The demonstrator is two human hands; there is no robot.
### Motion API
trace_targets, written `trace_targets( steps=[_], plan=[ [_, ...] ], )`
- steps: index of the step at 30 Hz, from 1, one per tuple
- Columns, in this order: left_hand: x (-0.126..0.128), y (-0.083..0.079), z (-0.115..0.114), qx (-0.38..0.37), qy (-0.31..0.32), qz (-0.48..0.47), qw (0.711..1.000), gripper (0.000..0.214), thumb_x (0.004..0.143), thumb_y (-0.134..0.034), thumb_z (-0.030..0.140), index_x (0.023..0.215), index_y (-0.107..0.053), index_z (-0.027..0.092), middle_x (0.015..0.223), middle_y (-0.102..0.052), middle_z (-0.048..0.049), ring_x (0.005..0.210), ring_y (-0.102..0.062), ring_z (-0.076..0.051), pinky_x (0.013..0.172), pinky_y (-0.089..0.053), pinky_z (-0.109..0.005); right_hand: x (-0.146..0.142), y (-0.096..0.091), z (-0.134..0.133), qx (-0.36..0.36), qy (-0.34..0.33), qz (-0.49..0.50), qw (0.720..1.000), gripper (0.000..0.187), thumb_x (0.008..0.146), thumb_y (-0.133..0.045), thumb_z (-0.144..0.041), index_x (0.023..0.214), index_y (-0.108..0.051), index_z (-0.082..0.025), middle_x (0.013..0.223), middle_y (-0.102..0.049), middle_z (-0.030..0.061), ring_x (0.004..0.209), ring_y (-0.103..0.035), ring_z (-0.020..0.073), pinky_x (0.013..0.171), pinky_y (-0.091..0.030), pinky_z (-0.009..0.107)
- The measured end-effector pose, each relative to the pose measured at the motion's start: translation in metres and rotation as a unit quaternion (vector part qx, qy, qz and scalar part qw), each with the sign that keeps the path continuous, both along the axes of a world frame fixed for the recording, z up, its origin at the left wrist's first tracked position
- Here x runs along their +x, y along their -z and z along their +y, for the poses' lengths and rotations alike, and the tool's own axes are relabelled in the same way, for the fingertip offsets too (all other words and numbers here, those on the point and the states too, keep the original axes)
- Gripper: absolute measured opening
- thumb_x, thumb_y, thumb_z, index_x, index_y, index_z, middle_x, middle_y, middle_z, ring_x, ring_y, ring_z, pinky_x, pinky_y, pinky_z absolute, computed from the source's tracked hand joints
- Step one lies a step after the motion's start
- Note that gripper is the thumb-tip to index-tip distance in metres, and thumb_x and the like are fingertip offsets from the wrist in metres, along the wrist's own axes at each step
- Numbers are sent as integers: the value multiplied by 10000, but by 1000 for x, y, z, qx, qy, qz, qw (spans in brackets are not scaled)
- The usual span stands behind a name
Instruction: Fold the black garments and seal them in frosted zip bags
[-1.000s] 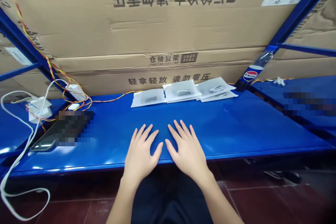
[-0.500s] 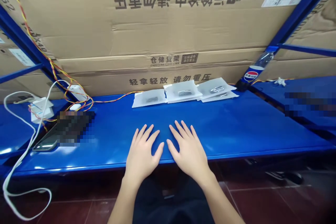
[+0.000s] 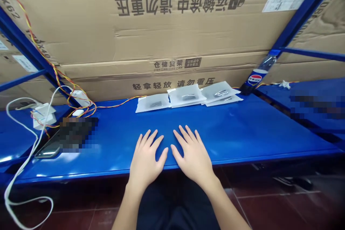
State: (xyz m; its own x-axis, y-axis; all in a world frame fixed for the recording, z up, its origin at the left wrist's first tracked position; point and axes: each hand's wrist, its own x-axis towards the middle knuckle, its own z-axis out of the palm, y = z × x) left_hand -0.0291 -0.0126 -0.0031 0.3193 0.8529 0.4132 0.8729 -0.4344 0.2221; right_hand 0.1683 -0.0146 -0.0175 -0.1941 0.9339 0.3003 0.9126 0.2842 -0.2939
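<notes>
My left hand (image 3: 147,158) lies palm down at the front of the blue shelf (image 3: 242,129), fingers spread and holding nothing. Beside it, my right hand (image 3: 192,154) rests the same way, its thumb close to the left thumb but apart from it. Beyond the fingertips, several frosted plastic bags lie in a row along the back: a left bag (image 3: 153,102), a middle bag (image 3: 185,95) and overlapping bags on the right (image 3: 219,92). Each has something dark inside, too blurred to name. Neither hand touches the bags.
A dark flat device (image 3: 48,149), partly pixelated, lies at left. Near it are a white power strip (image 3: 81,98), twisted red-yellow wires (image 3: 55,72) and a white cable (image 3: 36,142). A Pepsi bottle (image 3: 254,79) leans by the right post. Cardboard (image 3: 172,39) stands behind.
The camera view has tilted slightly, so the cardboard and shelf appear a little lower. Both hands stay spread in the same place on the shelf.
</notes>
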Motion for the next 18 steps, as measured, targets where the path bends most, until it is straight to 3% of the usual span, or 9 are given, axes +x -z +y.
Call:
trace_targets(
  steps=[18],
  plan=[
    [0, 3, 0, 2, 0, -9, 1000, 433, 1036, -567, 429, 1407, -700, 248, 1550, -630, -97, 1506, -515, -373, 1251, -401, -668, -3, -7, -4, -4, 14, 4, 1000, 588, 1101, -398, -452, 1596, -533, -164, 1693, -437, 113, 1618, -326, 344, 1306, -279, 625]
  ],
)
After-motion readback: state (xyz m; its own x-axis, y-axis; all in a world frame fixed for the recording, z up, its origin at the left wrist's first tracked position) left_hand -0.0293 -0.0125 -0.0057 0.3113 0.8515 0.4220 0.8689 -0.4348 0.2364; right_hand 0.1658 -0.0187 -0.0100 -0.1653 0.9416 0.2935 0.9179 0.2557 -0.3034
